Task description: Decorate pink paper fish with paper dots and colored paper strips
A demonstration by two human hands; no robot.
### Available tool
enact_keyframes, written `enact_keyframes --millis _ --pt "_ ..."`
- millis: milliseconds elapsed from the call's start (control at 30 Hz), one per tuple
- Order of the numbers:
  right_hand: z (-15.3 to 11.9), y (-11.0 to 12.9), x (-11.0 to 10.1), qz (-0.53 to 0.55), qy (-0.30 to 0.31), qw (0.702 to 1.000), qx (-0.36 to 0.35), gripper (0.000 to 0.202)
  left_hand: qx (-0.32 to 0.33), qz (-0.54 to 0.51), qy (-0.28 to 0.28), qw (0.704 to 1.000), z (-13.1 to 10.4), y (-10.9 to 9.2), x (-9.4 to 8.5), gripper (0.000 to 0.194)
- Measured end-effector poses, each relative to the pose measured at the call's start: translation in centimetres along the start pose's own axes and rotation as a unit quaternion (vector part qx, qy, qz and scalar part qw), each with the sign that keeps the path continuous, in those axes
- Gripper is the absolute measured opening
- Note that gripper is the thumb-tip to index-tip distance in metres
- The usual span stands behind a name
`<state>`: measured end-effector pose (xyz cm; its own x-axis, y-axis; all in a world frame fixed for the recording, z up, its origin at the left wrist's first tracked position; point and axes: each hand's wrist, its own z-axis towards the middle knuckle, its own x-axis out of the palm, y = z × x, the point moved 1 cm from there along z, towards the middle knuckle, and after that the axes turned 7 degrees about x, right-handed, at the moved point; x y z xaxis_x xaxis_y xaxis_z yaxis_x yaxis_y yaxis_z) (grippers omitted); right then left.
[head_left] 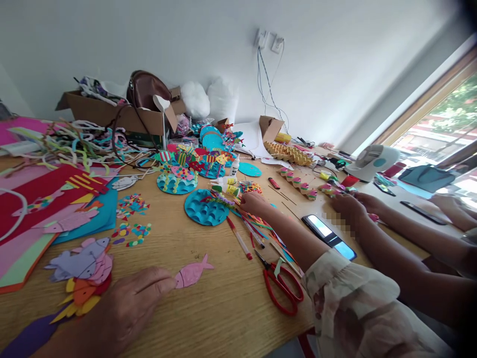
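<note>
My left hand (139, 296) is low over the wooden table, its fingertips pinching the head end of a pink paper fish (192, 274) with a drawn line behind the head. My right hand (255, 204) reaches forward from a ruffled sleeve into a bunch of coloured paper strips (257, 219). Its fingers look closed, and what they grip is hidden. Just left of it is a blue scalloped disc (206, 209), with a glue bottle (233, 190) lying behind. Beside my left wrist is a pile of cut-out paper fish (84, 263).
Red-handled scissors (285, 286), a pen (240, 238) and a phone (328, 236) lie near my right forearm. Paper dots (132, 233) and coloured sheets (22, 258) are at left. Another person's hands (350, 209) work at right. A cardboard box (108, 117) stands at the back.
</note>
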<state>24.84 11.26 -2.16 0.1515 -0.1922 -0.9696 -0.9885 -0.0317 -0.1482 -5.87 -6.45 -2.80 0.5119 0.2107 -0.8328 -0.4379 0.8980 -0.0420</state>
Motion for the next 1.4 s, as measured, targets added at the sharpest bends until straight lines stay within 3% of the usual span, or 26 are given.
enact_keyframes --millis 267,533,833,1067,1400 --pt "0.3 -0.4 0.3 0.011 0.024 0.999 0.022 0.025 -0.001 -0.002 -0.001 1.0 0.6 -0.3 -0.3 0.037" --pt "-0.1 -1.2 -0.5 0.028 0.007 0.999 0.025 0.023 0.005 -0.001 0.001 1.0 0.3 0.0 -0.1 0.034" --pt "-0.2 -1.8 0.5 0.039 -0.023 0.999 0.016 0.026 0.003 -0.002 0.011 1.0 0.1 0.1 0.0 0.035" --pt "-1.2 -0.9 0.3 0.027 -0.077 0.997 -0.008 0.025 -0.001 0.007 0.009 1.0 0.3 0.1 -0.1 0.033" --pt "-0.9 0.0 0.7 -0.006 -0.047 0.999 -0.023 0.028 -0.002 0.01 -0.017 1.0 0.1 0.1 0.1 0.033"
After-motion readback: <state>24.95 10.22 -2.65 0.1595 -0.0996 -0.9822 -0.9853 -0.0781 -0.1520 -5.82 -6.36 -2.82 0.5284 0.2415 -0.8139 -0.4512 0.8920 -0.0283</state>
